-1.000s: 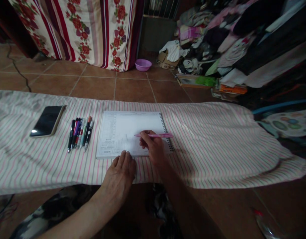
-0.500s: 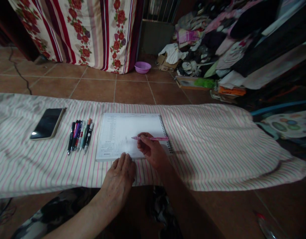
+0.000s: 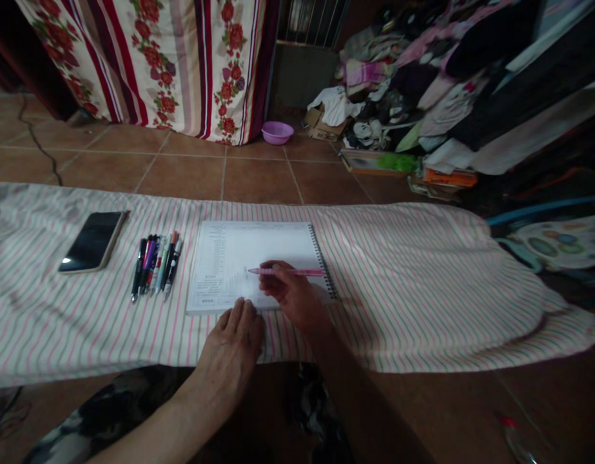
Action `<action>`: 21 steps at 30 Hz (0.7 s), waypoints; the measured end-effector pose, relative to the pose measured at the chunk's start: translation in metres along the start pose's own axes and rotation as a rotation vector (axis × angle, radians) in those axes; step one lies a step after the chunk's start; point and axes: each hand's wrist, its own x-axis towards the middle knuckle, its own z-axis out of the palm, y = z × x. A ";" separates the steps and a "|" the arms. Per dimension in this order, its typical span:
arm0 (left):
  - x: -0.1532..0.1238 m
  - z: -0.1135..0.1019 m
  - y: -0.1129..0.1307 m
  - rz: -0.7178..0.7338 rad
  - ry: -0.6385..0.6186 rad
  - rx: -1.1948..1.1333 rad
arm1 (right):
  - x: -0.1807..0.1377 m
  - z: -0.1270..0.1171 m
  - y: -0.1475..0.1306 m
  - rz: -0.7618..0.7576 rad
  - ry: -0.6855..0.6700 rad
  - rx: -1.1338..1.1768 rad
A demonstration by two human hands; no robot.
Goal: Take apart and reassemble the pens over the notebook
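Observation:
A spiral-bound notebook (image 3: 258, 251) lies open on a pink-and-green striped cloth (image 3: 423, 277) spread over the floor. My right hand (image 3: 290, 293) rests on the page, fingers closed around a pink pen (image 3: 287, 272) whose tip points left across the paper. My left hand (image 3: 234, 341) lies flat with fingers stretched out, its fingertips pressing the notebook's near edge. Left of the notebook lies a row of several pens (image 3: 156, 264), and farther left a dark phone (image 3: 91, 241) lies face up.
Brown tiled floor (image 3: 258, 177) stretches beyond the cloth. A floral striped bedsheet (image 3: 156, 64) hangs at the back left, with a small purple bowl (image 3: 277, 132) beside it. Piled clothes and boxes (image 3: 423, 96) crowd the right. A bottle (image 3: 517, 441) lies on the floor at the lower right.
My right hand has slid the pink pen a little leftward across the page. My left hand has stayed on the notebook's near edge.

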 end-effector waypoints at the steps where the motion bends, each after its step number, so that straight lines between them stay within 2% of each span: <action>1: 0.000 -0.001 0.000 -0.001 0.001 0.003 | 0.000 0.001 0.000 0.001 0.003 -0.010; 11: 0.001 -0.004 0.000 0.007 -0.062 0.026 | 0.001 0.001 0.000 -0.093 0.126 -0.083; 21: 0.000 -0.001 -0.001 0.008 0.040 -0.014 | 0.001 0.000 0.001 -0.096 0.130 -0.083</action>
